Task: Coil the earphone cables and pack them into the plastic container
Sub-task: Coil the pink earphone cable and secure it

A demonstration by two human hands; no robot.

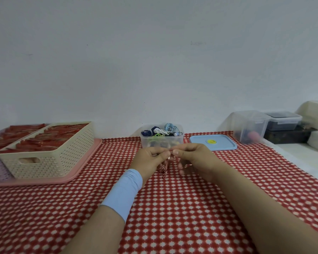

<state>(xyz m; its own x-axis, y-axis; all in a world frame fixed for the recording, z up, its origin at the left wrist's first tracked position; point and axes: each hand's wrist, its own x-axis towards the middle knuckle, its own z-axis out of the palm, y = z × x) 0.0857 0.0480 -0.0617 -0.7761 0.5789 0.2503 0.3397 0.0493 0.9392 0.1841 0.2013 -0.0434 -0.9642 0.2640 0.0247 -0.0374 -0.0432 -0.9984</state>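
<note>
1. Desk [173,217] under a red-and-white patterned cloth carries everything, and the hands work just above its middle.
2. Cream perforated basket [50,158] sits at 10 o'clock from the hands on a pink tray [81,174]. It is filled with red items I cannot identify.
3. Plastic container [162,143] stands open at 12 o'clock, just beyond the hands. It already holds several coiled bundles [161,132] in dark blue, white, light blue and green. Its blue lid [212,143] lies flat at 2 o'clock, apart from it.
4. Left hand [149,160], with a pale blue band [123,195] on the forearm, meets the right hand [195,158] knuckle to knuckle, the thumbs almost touching.
5. Earphone cable [163,169], thin and striped red and white, hangs in short loops between the two hands, at 6 o'clock from the container.
   - It is probably very light, limp and slightly springy, so the coil is likely to loosen the moment it is let go.
   - The best hold looks to be where the loops cross, not at the buds or plug, whose joints are likely to be fragile.
6. Fingers [175,153] of both hands are curled, thumb against forefinger, pinching the top of the cable. The right hand's lower fingers curl near a strand; I cannot tell whether they touch it.
</note>
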